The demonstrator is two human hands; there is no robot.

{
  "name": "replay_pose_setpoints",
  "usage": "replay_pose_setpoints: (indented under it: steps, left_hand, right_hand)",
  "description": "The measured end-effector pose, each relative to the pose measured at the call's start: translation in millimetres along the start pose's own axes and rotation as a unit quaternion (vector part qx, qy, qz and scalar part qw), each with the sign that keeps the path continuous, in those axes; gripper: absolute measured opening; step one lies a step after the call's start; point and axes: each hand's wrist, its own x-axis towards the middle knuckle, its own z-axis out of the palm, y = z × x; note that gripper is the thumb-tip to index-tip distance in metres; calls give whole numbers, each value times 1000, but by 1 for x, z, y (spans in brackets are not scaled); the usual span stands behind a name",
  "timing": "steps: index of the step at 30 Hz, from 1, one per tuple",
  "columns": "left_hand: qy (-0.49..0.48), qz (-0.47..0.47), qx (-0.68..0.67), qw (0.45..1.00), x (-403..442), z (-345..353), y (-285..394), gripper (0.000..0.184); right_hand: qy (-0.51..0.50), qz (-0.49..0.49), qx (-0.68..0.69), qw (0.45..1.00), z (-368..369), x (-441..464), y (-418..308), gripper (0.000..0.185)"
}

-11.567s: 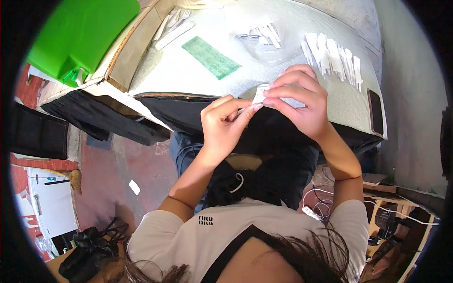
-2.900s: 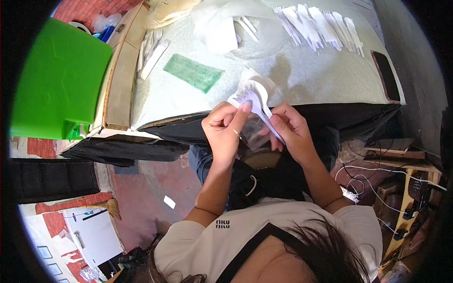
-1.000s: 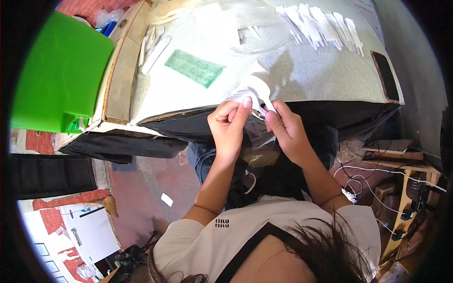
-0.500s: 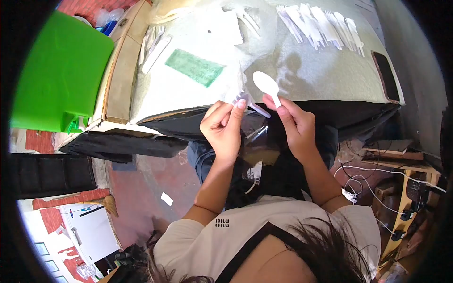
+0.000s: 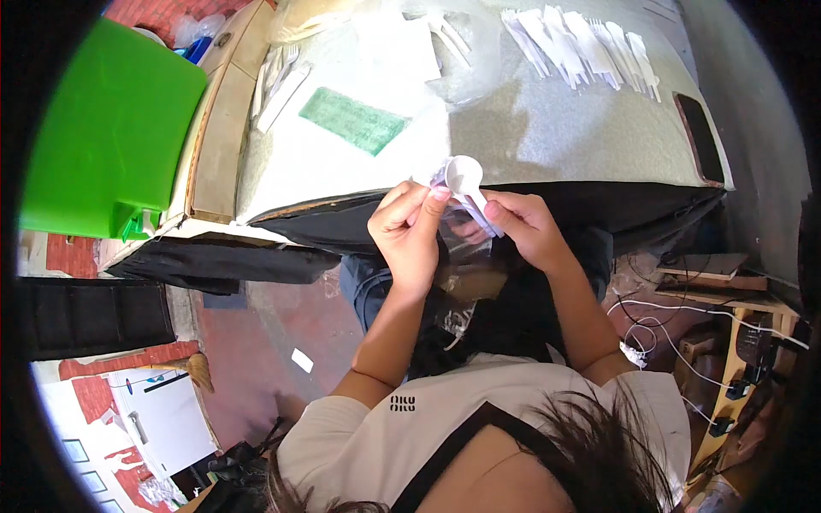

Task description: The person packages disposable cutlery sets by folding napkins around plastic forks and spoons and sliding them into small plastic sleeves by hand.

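Note:
My left hand (image 5: 405, 232) is closed in a pinch on a pale, shaded plastic spoon (image 5: 441, 178), its bowl partly covered by my fingers. Thumb and fingers of my right hand (image 5: 532, 229) grip the handle of a white plastic spoon (image 5: 464, 174). Its bowl, facing up, overlaps the spoon on the left, and both handles slope down toward my right hand. I cannot tell whether the left hand holds more than one. Both hands are just in front of the table edge, above my lap.
On the table (image 5: 547, 128) lie a green rectangle (image 5: 355, 120), a row of wrapped white cutlery (image 5: 581, 47), loose cutlery (image 5: 278, 85) at left, white forks (image 5: 451, 38) and a phone (image 5: 699, 138). A green bin (image 5: 111, 137) stands left; cables (image 5: 658, 321) hang at right.
My right hand has brought the white spoon left and down, from apart to overlapping the one in my left hand. My left hand has barely moved.

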Motion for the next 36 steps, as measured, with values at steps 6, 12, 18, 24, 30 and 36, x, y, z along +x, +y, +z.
replay_pose_setpoints:
  steps: [6,12,18,24,30,36]
  left_hand:
    - [-4,57,63,996,-2,0,1,7]
    - [-8,75,76,994,-3,0,1,14]
    - [1,-10,64,998,-2,0,5,15]
    - [7,-55,2,998,1,-3,2,14]
    - [-15,-53,-20,998,3,-5,2,25]
    - [-40,-140,-163,976,6,-19,9,29]
  right_hand:
    - [-35,43,-35,998,-4,-2,-10,35]
    - [9,56,-18,998,1,-5,-13,32]
    - [46,15,-58,997,8,-4,-8,28]
    - [74,-78,-133,985,19,-5,-7,25]
    - [116,-128,-150,973,28,-5,0,27]
    - [211,-218,-186,935,16,1,-10,24]
